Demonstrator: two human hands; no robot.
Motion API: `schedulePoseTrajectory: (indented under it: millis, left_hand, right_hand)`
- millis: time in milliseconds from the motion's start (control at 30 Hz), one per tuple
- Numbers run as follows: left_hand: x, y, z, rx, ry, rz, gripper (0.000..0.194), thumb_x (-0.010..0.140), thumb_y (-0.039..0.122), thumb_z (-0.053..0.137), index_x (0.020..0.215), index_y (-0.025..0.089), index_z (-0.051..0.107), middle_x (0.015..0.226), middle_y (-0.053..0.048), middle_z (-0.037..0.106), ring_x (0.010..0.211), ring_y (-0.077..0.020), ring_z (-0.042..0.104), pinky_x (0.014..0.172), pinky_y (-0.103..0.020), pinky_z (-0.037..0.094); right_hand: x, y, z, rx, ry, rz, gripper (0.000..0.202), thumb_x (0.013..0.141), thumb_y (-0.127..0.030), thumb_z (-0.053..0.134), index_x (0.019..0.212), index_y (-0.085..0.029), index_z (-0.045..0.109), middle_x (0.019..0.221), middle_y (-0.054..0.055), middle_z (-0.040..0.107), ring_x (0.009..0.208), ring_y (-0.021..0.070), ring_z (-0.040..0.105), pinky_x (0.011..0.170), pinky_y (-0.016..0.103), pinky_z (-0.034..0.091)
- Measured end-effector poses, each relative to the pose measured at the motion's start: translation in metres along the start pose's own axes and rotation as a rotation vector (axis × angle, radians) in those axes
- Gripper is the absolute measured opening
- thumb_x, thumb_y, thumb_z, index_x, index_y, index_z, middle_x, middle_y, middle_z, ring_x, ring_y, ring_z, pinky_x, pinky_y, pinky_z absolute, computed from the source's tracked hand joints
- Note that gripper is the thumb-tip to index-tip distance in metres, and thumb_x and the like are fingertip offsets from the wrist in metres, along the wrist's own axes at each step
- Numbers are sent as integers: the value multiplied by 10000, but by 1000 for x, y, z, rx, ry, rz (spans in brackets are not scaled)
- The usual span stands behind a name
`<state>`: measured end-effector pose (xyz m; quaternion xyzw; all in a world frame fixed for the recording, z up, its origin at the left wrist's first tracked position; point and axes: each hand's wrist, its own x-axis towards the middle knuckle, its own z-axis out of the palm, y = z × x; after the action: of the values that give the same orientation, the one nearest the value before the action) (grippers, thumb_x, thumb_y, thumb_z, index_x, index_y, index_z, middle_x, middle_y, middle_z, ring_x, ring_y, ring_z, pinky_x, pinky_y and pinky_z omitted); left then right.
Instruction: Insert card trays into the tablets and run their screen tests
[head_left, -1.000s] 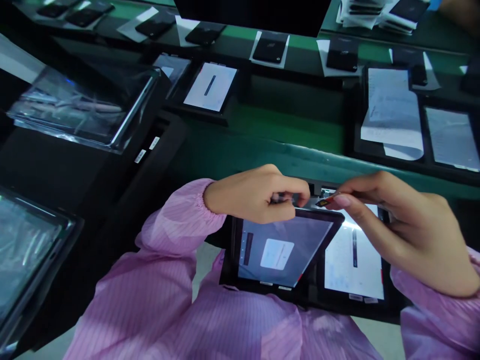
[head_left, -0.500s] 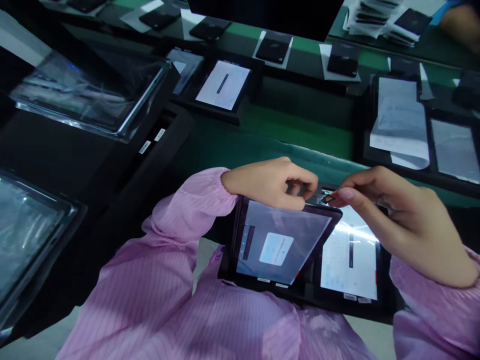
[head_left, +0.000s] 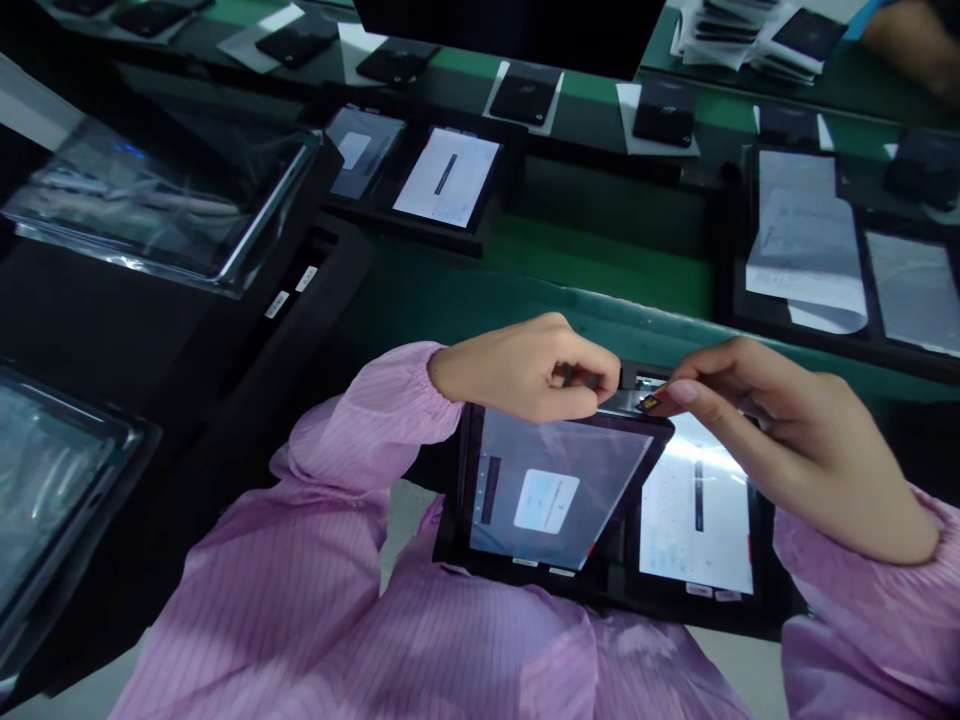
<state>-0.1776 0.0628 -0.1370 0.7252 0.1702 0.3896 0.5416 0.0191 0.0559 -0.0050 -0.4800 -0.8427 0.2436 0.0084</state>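
A tablet [head_left: 555, 485] with a lit screen and a pale pop-up box is tilted up in a black tray [head_left: 619, 585]. My left hand [head_left: 536, 370] is at its raised top edge, fingers curled with the thumb pressed against the edge. Between the thumb and index finger of my right hand [head_left: 795, 440] is a small dark card [head_left: 650, 402] with gold marks, near the tablet's upper right corner. Under my right hand, a second tablet [head_left: 697, 510] with a white screen lies flat in the same tray.
Another tray with two tablets [head_left: 448, 175] stands beyond, and one with papers [head_left: 806, 250] at the right. Plastic-wrapped screens [head_left: 165, 190] are at the left. Dark devices [head_left: 523, 95] on white sheets line the back. A person's arm [head_left: 911, 45] shows at the top right.
Both hands and the raised tablet's top edge have shifted slightly left in view. The card is still in my right fingers, and the view itself has moved a little.
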Motion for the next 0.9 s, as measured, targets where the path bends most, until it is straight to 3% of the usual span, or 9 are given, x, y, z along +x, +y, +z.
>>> schedulePoseTrajectory:
  millis: [133, 300, 367, 433, 533, 633, 700, 900]
  left_hand:
    - [4, -3, 3, -32, -49, 28, 102, 758, 130, 494, 665, 171, 482, 568, 73, 395, 488, -42, 345, 515, -216, 286]
    - [13, -12, 3, -65, -53, -31, 227, 770, 147, 504, 615, 180, 340, 558, 81, 275, 498, -50, 258, 505, -238, 224]
    - [8, -15, 0, -104, -5, -110, 227, 774, 145, 526, 612, 175, 372, 542, 84, 330, 487, -42, 304, 495, -222, 244]
    - [-3, -15, -3, -224, 64, -233, 206, 795, 172, 565, 640, 169, 431, 571, 64, 481, 506, -43, 435, 504, -196, 324]
    - [-24, -13, -3, -421, 243, -396, 194, 827, 237, 613, 698, 151, 498, 721, -20, 662, 646, -88, 619, 591, -198, 464]
    - [-39, -9, 6, -477, 460, -435, 198, 809, 245, 655, 701, 139, 526, 702, -21, 661, 642, -84, 627, 590, -182, 473]
    - [-42, -5, 13, -504, 541, -420, 198, 801, 244, 657, 695, 140, 526, 663, -4, 633, 590, -70, 593, 544, -171, 444]
    - [-40, 2, 20, -531, 561, -355, 206, 784, 235, 662, 678, 149, 507, 644, 5, 601, 554, -69, 558, 504, -178, 409]
  right_hand:
    - [-1, 5, 2, 13, -12, 10, 183, 927, -406, 552, 887, -233, 591, 737, -34, 713, 630, 102, 696, 484, 128, 501]
    - [3, 13, 4, 21, -34, 44, 223, 914, -449, 551, 870, -237, 604, 747, -14, 715, 628, 131, 700, 393, 148, 452]
    - [9, 14, 6, 53, -54, 43, 239, 913, -458, 548, 862, -231, 603, 732, -8, 712, 637, 131, 696, 424, 154, 470]
    - [16, 12, 10, 81, -78, 31, 237, 918, -444, 546, 859, -221, 598, 726, -5, 703, 638, 120, 682, 496, 166, 501]
    - [30, 6, 20, 120, -151, -18, 215, 931, -407, 538, 868, -206, 584, 722, -3, 682, 615, 109, 648, 535, 187, 494]
    - [42, 0, 31, 152, -233, -63, 205, 946, -379, 516, 867, -198, 572, 700, -5, 659, 590, 105, 624, 519, 196, 465]
    - [47, -5, 36, 155, -269, -88, 186, 952, -349, 509, 866, -195, 569, 677, -12, 646, 562, 94, 601, 497, 187, 439]
    - [47, -12, 33, 110, -297, -169, 135, 951, -273, 509, 870, -182, 567, 611, -44, 598, 464, 52, 500, 434, 160, 364]
